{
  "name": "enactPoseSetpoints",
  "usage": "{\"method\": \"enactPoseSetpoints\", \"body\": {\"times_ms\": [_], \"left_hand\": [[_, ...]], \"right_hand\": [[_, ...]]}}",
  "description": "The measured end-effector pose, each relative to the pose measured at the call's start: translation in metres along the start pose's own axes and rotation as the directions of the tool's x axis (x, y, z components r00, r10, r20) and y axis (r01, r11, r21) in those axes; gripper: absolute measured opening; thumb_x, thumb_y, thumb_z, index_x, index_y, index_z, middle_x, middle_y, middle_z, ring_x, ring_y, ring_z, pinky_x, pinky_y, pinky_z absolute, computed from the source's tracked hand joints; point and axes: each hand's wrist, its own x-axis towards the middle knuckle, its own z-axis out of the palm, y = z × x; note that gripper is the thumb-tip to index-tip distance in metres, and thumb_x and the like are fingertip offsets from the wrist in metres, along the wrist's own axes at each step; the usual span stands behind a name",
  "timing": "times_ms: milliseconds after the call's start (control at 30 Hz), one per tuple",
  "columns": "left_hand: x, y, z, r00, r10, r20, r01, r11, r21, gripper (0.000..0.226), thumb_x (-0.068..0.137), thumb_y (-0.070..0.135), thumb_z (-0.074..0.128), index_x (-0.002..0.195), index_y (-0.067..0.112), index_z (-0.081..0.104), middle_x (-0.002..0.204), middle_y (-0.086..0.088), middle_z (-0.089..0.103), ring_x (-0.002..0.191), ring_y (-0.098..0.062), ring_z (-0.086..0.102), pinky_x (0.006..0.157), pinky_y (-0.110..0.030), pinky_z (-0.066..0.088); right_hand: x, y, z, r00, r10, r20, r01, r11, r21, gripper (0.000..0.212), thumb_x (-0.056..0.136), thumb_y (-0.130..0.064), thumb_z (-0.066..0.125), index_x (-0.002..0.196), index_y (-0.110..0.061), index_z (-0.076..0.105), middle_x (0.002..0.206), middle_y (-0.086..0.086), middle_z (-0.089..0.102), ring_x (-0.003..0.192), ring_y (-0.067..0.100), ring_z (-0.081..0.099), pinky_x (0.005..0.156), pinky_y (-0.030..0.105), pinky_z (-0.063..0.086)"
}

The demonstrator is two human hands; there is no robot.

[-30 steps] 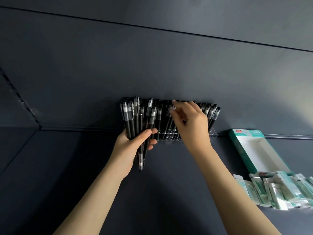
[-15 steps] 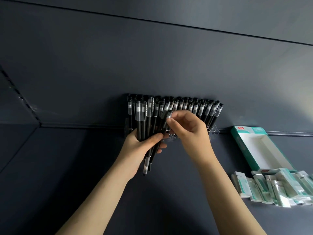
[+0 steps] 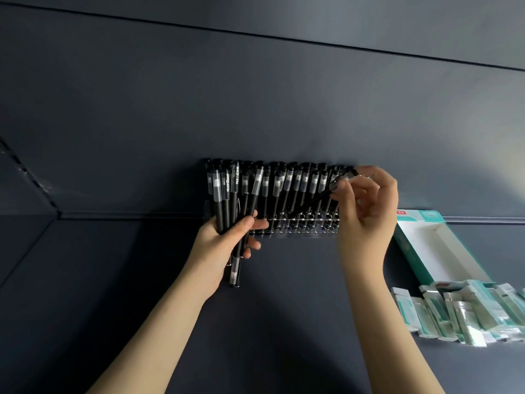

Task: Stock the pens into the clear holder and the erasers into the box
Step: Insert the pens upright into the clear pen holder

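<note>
A clear holder [image 3: 301, 226] stands against the dark back wall, with several black pens [image 3: 297, 191] upright in its holes. My left hand [image 3: 227, 243] grips a bundle of black pens [image 3: 227, 200] at the holder's left end. My right hand [image 3: 366, 211] pinches a single black pen [image 3: 321, 196] by its cap, tilted, its tip down among the holes at the holder's right part. An open teal-and-white box [image 3: 437, 248] lies to the right. Wrapped erasers [image 3: 466, 314] are piled in front of it.
Everything rests on a dark shelf [image 3: 142, 280] with a dark back wall [image 3: 255, 95]. A side wall meets it at the left corner [image 3: 58, 216]. A metal rail [image 3: 488, 221] runs along the back edge at the right.
My right hand drew one pen from the bundle and carried it rightward to the holder's right part. My left hand kept the bundle by the left end.
</note>
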Motion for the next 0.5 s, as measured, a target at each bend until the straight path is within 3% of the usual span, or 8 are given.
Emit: {"method": "enactPoseSetpoints", "body": {"times_ms": [167,300,433,500], "left_hand": [[-0.001,0.000,-0.001,0.999,0.037,0.015,-0.038,0.998,0.057,0.012,0.095,0.014,0.058,0.100,0.005,0.064,0.102,-0.008,0.075,0.066,-0.016,0.064,0.056,-0.027,0.049],[-0.001,0.002,-0.003,0.999,0.047,0.008,-0.048,0.997,0.062,0.012,0.095,0.013,0.058,0.098,0.004,0.065,0.100,-0.008,0.075,0.068,-0.013,0.065,0.056,-0.026,0.050],[-0.003,0.004,-0.003,1.000,0.027,-0.013,-0.026,0.999,0.018,0.013,0.094,0.013,0.059,0.100,0.002,0.064,0.094,-0.011,0.075,0.067,-0.014,0.065,0.055,-0.025,0.051],[-0.003,0.005,-0.002,1.000,0.017,-0.019,-0.017,1.000,-0.003,0.013,0.094,0.012,0.059,0.100,0.002,0.065,0.092,-0.012,0.075,0.065,-0.015,0.065,0.053,-0.026,0.051]], "right_hand": [[-0.001,-0.001,0.009,0.998,-0.052,0.041,0.055,0.996,-0.070,0.035,0.096,-0.008,0.060,0.104,-0.040,0.049,0.092,0.001,0.065,0.085,0.022,0.066,0.076,0.023,0.050],[-0.001,0.003,0.017,0.992,-0.073,0.098,0.091,0.978,-0.189,0.032,0.095,-0.011,0.061,0.106,-0.040,0.053,0.091,-0.014,0.064,0.085,0.009,0.065,0.073,0.017,0.048],[0.005,0.001,0.021,0.978,-0.118,0.173,0.157,0.960,-0.233,0.018,0.094,-0.009,0.063,0.109,-0.019,0.061,0.090,-0.010,0.064,0.081,0.003,0.062,0.074,0.011,0.045],[0.007,-0.001,0.024,0.964,-0.138,0.226,0.199,0.941,-0.274,0.017,0.092,-0.010,0.065,0.109,-0.016,0.062,0.088,-0.007,0.065,0.079,0.002,0.062,0.072,0.009,0.044]]}}
